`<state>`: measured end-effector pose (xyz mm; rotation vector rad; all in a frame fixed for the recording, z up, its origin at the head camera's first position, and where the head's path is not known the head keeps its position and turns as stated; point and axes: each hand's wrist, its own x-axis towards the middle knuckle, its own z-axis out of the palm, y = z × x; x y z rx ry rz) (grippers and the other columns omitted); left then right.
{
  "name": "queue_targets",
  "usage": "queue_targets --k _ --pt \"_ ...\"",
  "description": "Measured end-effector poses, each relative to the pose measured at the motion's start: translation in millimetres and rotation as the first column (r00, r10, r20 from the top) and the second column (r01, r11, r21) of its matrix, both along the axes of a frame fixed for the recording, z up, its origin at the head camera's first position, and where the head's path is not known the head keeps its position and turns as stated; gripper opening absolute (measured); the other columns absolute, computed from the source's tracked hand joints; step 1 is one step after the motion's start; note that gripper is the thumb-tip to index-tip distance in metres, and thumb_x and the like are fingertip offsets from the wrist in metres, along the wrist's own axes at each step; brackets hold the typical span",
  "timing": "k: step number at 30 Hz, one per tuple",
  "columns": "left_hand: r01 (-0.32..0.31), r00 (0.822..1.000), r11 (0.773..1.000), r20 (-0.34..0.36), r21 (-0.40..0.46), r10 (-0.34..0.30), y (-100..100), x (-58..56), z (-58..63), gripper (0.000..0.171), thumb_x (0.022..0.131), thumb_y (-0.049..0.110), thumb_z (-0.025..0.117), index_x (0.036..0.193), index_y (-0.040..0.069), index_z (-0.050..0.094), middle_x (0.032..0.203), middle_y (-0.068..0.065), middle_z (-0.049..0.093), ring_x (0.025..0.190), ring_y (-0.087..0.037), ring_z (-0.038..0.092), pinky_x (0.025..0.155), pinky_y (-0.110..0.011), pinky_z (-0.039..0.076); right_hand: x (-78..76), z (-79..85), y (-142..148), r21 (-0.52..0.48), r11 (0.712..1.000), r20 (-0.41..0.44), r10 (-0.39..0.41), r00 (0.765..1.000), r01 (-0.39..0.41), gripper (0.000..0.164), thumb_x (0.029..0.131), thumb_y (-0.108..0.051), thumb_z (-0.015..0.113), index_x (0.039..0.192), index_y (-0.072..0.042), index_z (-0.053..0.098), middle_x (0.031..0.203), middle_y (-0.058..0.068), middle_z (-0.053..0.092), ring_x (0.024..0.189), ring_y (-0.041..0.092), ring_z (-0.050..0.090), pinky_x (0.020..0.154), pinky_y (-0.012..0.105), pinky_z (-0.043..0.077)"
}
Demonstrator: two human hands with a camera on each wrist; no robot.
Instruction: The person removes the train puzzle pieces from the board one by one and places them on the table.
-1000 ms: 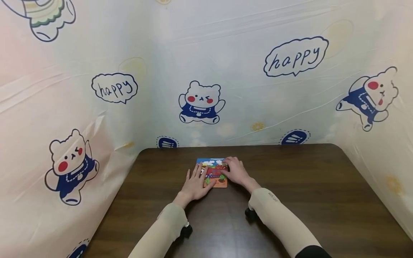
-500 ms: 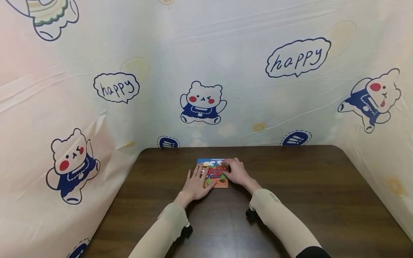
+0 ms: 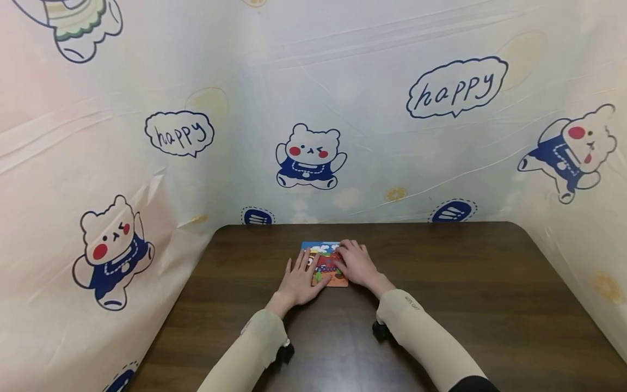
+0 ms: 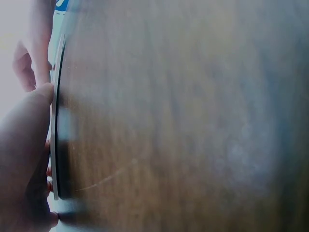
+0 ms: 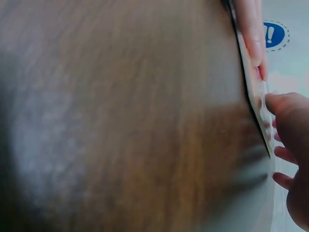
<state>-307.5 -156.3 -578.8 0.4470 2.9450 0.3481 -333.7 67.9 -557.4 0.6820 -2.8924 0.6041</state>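
A small square picture board, like a flat jigsaw puzzle (image 3: 327, 267), lies on the brown table in the head view. Printed on it are a blue sky with white clouds, a red vehicle-like shape and an orange ground. My left hand (image 3: 297, 283) rests flat across its left side, fingers spread and thumb over the lower part. From the right, my right hand (image 3: 360, 265) touches the upper right part with fingertips and thumb, hiding that edge. Both wrist views show the thin board edge-on, with the left thumb (image 4: 41, 94) and right thumb (image 5: 277, 102) on its face.
The dark wooden table (image 3: 441, 283) has rounded far corners. Behind and beside it hangs a pale curtain (image 3: 372, 109) printed with cartoon bears and "happy" bubbles. Small black wrist devices sit under both beige sleeves (image 3: 421, 326).
My right fingers have spread and flattened slightly over the board's upper right part. My left hand stays in place on the board. The head view has shifted slightly.
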Motion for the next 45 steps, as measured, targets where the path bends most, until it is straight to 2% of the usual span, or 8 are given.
queue_targets --k 5,10,16,22,30,36,41,45 --pt "-0.002 1.000 1.000 0.001 -0.011 0.002 0.7 -0.3 -1.8 0.094 0.106 0.082 0.035 0.178 0.026 0.017 0.188 -0.010 0.004 0.176 -0.034 0.003 0.138 -0.071 0.008 2.3 -3.4 1.9 0.048 0.998 -0.036 -0.039 0.999 0.041 0.047 0.111 -0.040 0.067 0.142 -0.004 0.068 0.146 0.019 0.058 0.132 0.037 0.055 0.112 0.060 0.046" --pt "-0.009 1.000 1.000 -0.001 -0.008 0.009 1.2 -1.0 0.1 0.094 0.105 0.082 0.037 0.178 0.026 0.017 0.188 -0.010 0.005 0.176 -0.034 0.003 0.138 -0.070 0.006 -0.1 -4.4 2.6 0.028 0.999 -0.053 -0.039 0.998 0.040 0.050 0.110 -0.040 0.068 0.143 -0.002 0.067 0.145 0.021 0.056 0.130 0.038 0.053 0.109 0.060 0.046" --pt "-0.016 1.000 1.000 0.005 0.005 0.015 2.1 0.5 2.8 0.094 0.105 0.082 0.037 0.178 0.026 0.018 0.188 -0.010 0.005 0.176 -0.034 0.002 0.138 -0.069 0.005 -2.5 1.2 1.8 0.002 0.999 -0.013 -0.041 0.999 0.041 0.050 0.108 -0.036 0.072 0.143 -0.001 0.065 0.146 0.022 0.055 0.130 0.039 0.051 0.106 0.059 0.045" --pt "-0.017 1.000 1.000 0.007 0.004 0.017 1.6 0.5 5.1 0.093 0.106 0.081 0.037 0.178 0.026 0.017 0.188 -0.010 0.005 0.176 -0.034 0.003 0.138 -0.069 0.006 -7.3 9.1 -1.3 -0.057 0.996 0.097 -0.061 0.993 0.067 0.051 0.106 -0.032 0.075 0.143 0.001 0.060 0.147 0.025 0.052 0.132 0.042 0.048 0.107 0.060 0.042" --pt "-0.012 1.000 1.000 0.016 0.003 0.012 1.8 2.8 8.3 0.093 0.106 0.080 0.037 0.178 0.025 0.019 0.188 -0.011 0.007 0.176 -0.034 0.004 0.138 -0.069 0.007 -15.3 10.6 -6.5 -0.222 0.954 0.272 -0.139 0.952 0.202 0.056 0.100 -0.029 0.083 0.141 0.001 0.059 0.151 0.026 0.050 0.136 0.041 0.046 0.115 0.060 0.038" --pt "0.002 1.000 1.000 -0.009 -0.010 -0.002 3.6 2.8 9.5 0.094 0.106 0.080 0.038 0.178 0.024 0.021 0.187 -0.013 0.010 0.175 -0.036 0.008 0.138 -0.071 0.010 -13.3 11.5 -6.7 -0.285 0.928 0.280 -0.160 0.946 0.241 0.055 0.098 -0.025 0.086 0.138 0.002 0.059 0.144 0.028 0.053 0.131 0.043 0.050 0.110 0.059 0.038" --pt "0.001 1.000 0.999 0.003 -0.036 -0.001 2.3 -0.5 5.9 0.090 0.106 0.079 0.037 0.178 0.028 0.018 0.188 -0.010 0.006 0.176 -0.034 0.004 0.138 -0.069 0.008 -11.2 10.8 -8.0 -0.327 0.905 0.289 -0.178 0.941 0.272 0.049 0.098 -0.021 0.085 0.137 0.001 0.063 0.146 0.028 0.055 0.134 0.044 0.052 0.112 0.060 0.037" --pt "-0.002 1.000 1.000 0.006 -0.025 0.002 1.5 -0.8 5.7 0.089 0.106 0.078 0.039 0.178 0.030 0.018 0.188 -0.010 0.007 0.176 -0.034 0.005 0.138 -0.070 0.009 -11.4 8.8 -9.7 -0.325 0.902 0.290 -0.192 0.937 0.285 0.048 0.100 -0.020 0.084 0.139 -0.001 0.064 0.143 0.026 0.060 0.132 0.043 0.054 0.114 0.059 0.038"
